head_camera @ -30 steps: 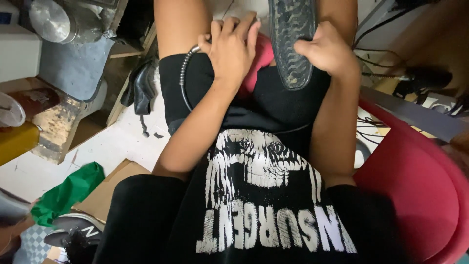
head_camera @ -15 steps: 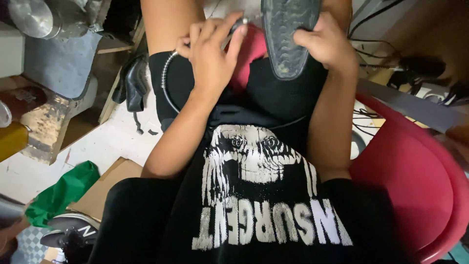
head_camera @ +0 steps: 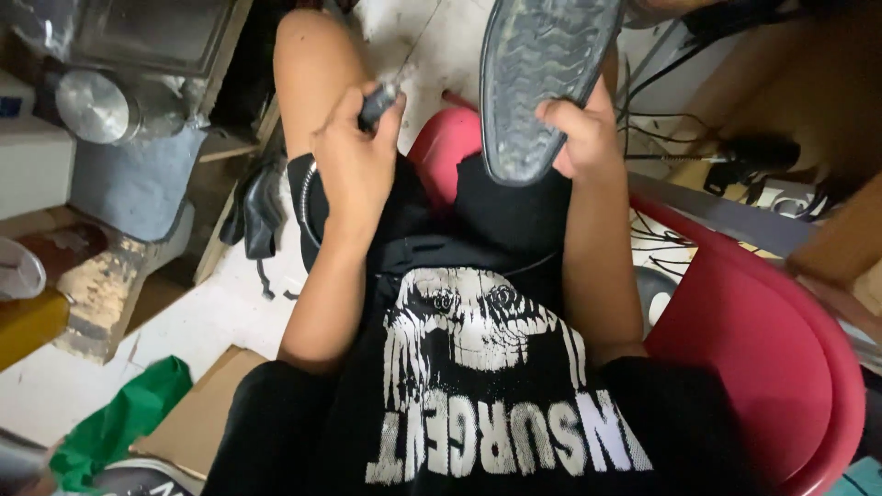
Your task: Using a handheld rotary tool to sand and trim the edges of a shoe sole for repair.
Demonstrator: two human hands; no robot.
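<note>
L hand (head_camera: 354,165) now off lap, raised, gripping small dark tool (head_camera: 377,103). R hand (head_camera: 579,138) clasping shoe (head_camera: 542,78), sole up, lifted higher vs before. Red chair (head_camera: 763,349) rim close right; floor (head_camera: 184,321) open left.

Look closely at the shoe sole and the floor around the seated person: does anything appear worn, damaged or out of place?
The shoe sole in the right hand looks scuffed and dusty grey. A green cloth lies crumpled on the floor.

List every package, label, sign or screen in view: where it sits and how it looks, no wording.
White box: left edge, beside a round metal lid; boxy, with a small blue patch.
Flat cardboard: floor at lower left, beside green cloth; plain brown.
No signs or screens show.
</note>
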